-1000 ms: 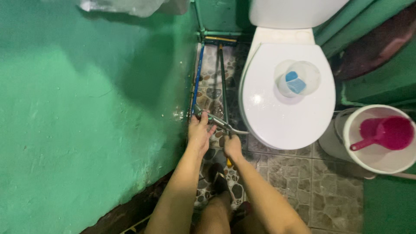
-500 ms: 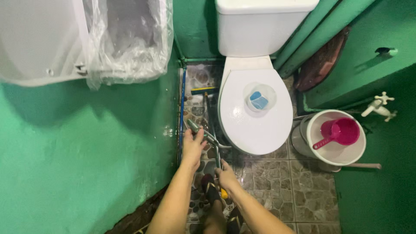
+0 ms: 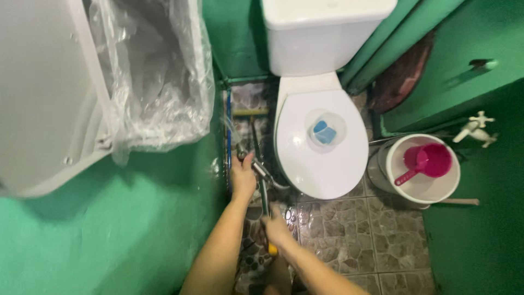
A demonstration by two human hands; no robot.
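My left hand (image 3: 243, 177) grips a metal spray nozzle (image 3: 256, 165) with a hose, and water sprays from it toward the base of the green wall (image 3: 227, 123). Lower down, my right hand (image 3: 274, 229) holds the thin handle of a long tool (image 3: 264, 199) with a yellow grip end (image 3: 272, 250). The tool runs up along the wet stone-pattern floor (image 3: 333, 235) in the narrow gap between the wall and the white toilet (image 3: 321, 143).
The toilet lid is closed, with a clear round container holding a blue block (image 3: 325, 131) on it. A white bucket (image 3: 420, 169) with a pink dipper (image 3: 423, 162) stands at right, below a white tap (image 3: 476, 129). A plastic-lined white bin (image 3: 109, 82) hangs at upper left.
The view has tilted up, bringing the cistern and the lined bin into sight. My hands stay in the gap beside the toilet, the left one now spraying water.
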